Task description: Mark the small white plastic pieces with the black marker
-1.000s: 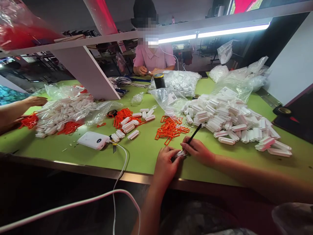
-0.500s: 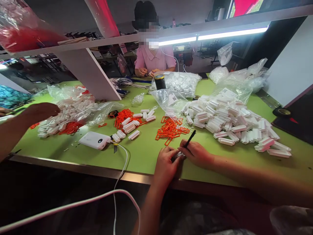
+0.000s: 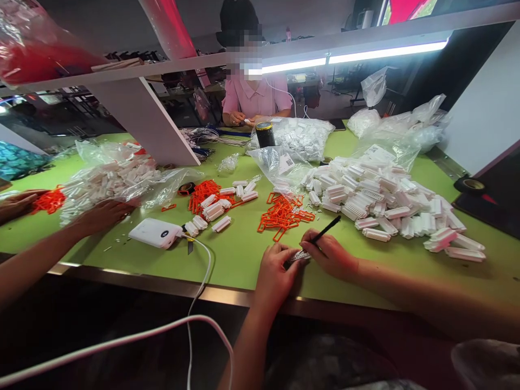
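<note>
Near the front edge of the green table, my left hand is closed around a white plastic connector housing with rows of small holes. Fingers of my right hand pinch a thin black pen-like tool, tilted up to the right. Its lower end meets the top of the housing; the tip is hidden by my fingers. Just beyond my hands lies a pile of orange plastic frames. To the right is a large heap of white connector housings.
A white power bank with a white cable lies left of my hands. A co-worker's hands reach in from the left at another white heap. Across the table, a person sits behind a black can and plastic bags.
My right hand has tilted the black tool further to the right, while my left hand keeps its hold. The co-worker's arm at left has lowered, and a second hand has appeared by the orange frames.
</note>
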Tool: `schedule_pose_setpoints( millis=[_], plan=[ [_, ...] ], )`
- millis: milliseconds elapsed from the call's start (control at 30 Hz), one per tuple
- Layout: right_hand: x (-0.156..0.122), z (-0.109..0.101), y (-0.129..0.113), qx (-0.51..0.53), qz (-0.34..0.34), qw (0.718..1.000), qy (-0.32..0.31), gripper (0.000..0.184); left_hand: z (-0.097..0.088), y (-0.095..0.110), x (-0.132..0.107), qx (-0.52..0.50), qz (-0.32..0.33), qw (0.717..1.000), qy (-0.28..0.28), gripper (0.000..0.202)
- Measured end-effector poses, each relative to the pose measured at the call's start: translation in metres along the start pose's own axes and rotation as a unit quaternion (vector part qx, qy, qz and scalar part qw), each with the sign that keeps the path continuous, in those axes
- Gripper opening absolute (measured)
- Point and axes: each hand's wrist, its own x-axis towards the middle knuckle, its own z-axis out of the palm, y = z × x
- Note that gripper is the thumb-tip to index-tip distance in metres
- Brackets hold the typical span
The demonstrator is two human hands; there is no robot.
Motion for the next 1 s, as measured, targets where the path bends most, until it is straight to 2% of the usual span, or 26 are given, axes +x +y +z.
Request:
schedule_pose_setpoints(
  millis=[200,567,867,1000],
  plan=[
    [0.0002,0.001,0.0011,-0.001,-0.001,1.0,0.017,0.032,0.0002,0.0001,-0.0002,0.001,0.001,1.0,0.0,0.016],
    [0.0012,0.003,0.0024,-0.026,-0.002,1.0,0.01,0.031,0.0001,0.0012,-0.0004,0.02,0.01,1.0,0.005,0.015],
    [0.0064,0.0044,-0.0068,-0.128,-0.001,0.99,-0.05,0.034,-0.0005,0.0008,0.0005,0.009,-0.002,1.0,-0.007,0.014],
    [0.0024,0.0038,-0.0054,-0.1,0.001,0.995,-0.026,0.035,-0.0002,-0.0003,0.0006,0.005,-0.001,1.0,-0.005,0.014]
  ],
)
